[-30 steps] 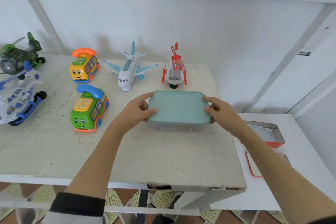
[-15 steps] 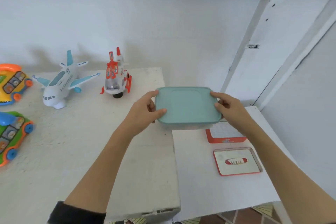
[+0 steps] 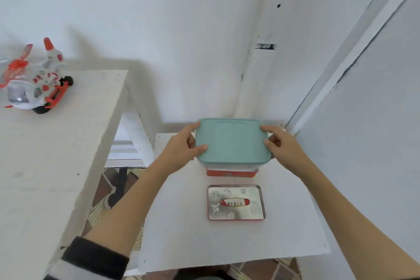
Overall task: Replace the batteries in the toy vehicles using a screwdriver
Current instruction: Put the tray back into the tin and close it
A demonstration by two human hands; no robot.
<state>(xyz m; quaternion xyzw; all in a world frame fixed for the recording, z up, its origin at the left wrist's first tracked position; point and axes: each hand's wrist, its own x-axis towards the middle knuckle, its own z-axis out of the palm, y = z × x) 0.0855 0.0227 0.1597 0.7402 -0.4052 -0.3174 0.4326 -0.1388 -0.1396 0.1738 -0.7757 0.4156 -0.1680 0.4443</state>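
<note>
Box: teal-lidded container (image 3: 233,142) sitting at the frame's centre, between both hands, above the lower white counter (image 3: 181,234).
Left grip: left hand (image 3: 181,148) clasping the lid's left edge.
Right grip: right hand (image 3: 283,146) clasping the right edge.
Beneath: red tin (image 3: 230,173) peeking out; its lid (image 3: 236,203) lying just below.
Upper left: toy helicopter (image 3: 34,84).

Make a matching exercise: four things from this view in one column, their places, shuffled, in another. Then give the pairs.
1. toy helicopter
2. teal-lidded box
3. tin lid
4. red tin

A. under the held box
B. between both hands
C. flat on the low table, nearest the person
D. on the high table, left

Pairs: 1-D, 2-B, 3-C, 4-A
</note>
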